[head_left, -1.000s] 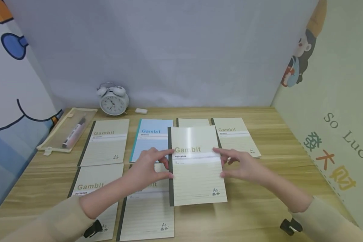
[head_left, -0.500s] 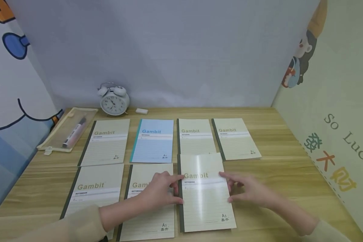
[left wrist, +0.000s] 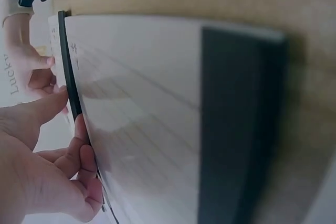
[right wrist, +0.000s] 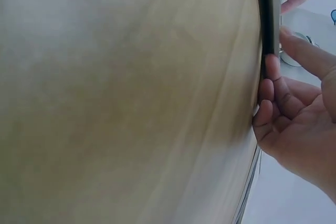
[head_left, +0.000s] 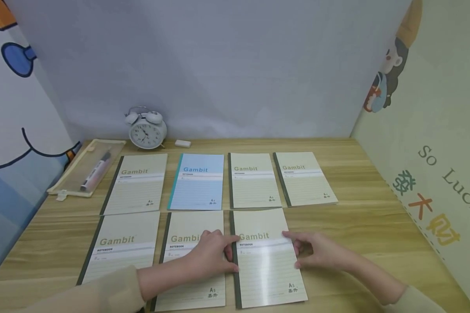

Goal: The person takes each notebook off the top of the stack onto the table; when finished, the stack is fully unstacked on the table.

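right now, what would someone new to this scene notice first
First, the two hands at the near edge of the wooden desk: the left hand and right hand grip the side edges of a cream Gambit notebook, third in the near row. Next, the single blue notebook stands out among cream ones in the far row. Behind it, a white alarm clock stands against the back wall.

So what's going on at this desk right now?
A person holds a beige notebook by its side edges, left hand at the dark spine, right hand at the open edge. It lies third in the near row on the wooden desk, beside two like it. Four more, one of them the blue notebook, line the far row.
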The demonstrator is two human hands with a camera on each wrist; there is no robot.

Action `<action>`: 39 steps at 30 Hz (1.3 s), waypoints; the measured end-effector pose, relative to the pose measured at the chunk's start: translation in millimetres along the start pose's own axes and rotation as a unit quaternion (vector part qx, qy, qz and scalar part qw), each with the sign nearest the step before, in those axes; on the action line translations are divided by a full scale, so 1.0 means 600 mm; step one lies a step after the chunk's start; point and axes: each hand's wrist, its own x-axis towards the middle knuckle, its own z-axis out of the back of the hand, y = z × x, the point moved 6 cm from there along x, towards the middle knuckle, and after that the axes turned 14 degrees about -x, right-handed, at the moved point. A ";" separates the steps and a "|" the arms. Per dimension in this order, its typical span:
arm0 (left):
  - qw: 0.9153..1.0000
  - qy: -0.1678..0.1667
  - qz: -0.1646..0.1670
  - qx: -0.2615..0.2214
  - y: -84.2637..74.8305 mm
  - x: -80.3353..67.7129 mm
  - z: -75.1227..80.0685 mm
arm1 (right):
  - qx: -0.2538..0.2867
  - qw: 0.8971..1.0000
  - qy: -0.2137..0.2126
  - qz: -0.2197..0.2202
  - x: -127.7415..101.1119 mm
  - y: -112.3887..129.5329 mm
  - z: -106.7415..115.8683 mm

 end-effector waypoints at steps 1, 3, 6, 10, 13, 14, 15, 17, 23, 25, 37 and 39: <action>1.000 0.003 0.003 0.003 0.000 0.001 0.000 | -0.009 1.000 0.001 -0.001 0.001 0.000 0.000; 1.000 0.011 0.008 0.011 -0.001 0.004 0.000 | -0.029 1.000 0.000 -0.004 0.005 0.000 -0.001; 0.999 0.025 0.011 0.024 -0.002 0.007 0.000 | -0.051 0.999 0.000 -0.011 0.010 0.002 0.000; 0.998 0.037 0.010 0.041 -0.001 0.009 -0.001 | -0.063 0.998 0.000 -0.020 0.015 0.005 0.001; 0.998 0.042 0.012 0.045 0.001 0.011 0.003 | -0.056 0.998 0.000 -0.027 0.018 0.005 0.005; 0.998 0.042 0.012 0.044 0.001 0.011 0.006 | -0.052 0.998 0.000 -0.030 0.019 0.005 0.007; 0.998 0.040 0.013 0.043 0.000 0.012 0.010 | -0.052 0.998 -0.002 -0.032 0.021 0.005 0.011; 0.999 0.035 0.010 0.035 -0.004 0.012 0.021 | -0.055 0.998 -0.009 -0.032 0.025 0.008 0.020; 1.000 -0.003 -0.002 0.017 -0.017 0.008 0.073 | -0.089 0.995 -0.038 -0.002 0.048 0.039 0.053; 1.000 -0.019 -0.002 0.020 -0.017 0.006 0.093 | -0.101 0.994 -0.048 0.005 0.057 0.052 0.064; 0.991 -0.118 -0.015 0.065 0.008 -0.021 0.224 | -0.152 0.980 -0.115 0.051 0.126 0.123 0.121; 0.989 -0.135 -0.014 0.065 0.019 -0.027 0.246 | -0.149 0.980 -0.122 0.056 0.142 0.130 0.129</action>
